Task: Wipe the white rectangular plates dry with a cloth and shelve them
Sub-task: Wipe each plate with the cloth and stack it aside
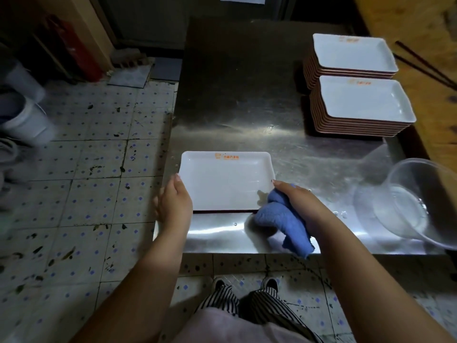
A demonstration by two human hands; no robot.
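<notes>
A white rectangular plate (pixel 222 178) with an orange logo lies on the steel table (pixel 237 100) near its front left corner. My left hand (pixel 173 203) grips the plate's near left edge. My right hand (pixel 296 201) holds a bunched blue cloth (pixel 282 219) against the plate's near right corner. Two stacks of the same white plates stand at the table's far right, one nearer (pixel 363 105) and one farther (pixel 351 54).
A clear plastic tub (pixel 418 201) with some water sits at the table's right front. A wooden counter (pixel 420 26) with dark chopsticks (pixel 425 64) runs along the right. White buckets (pixel 22 112) stand on the stained tiled floor at the left.
</notes>
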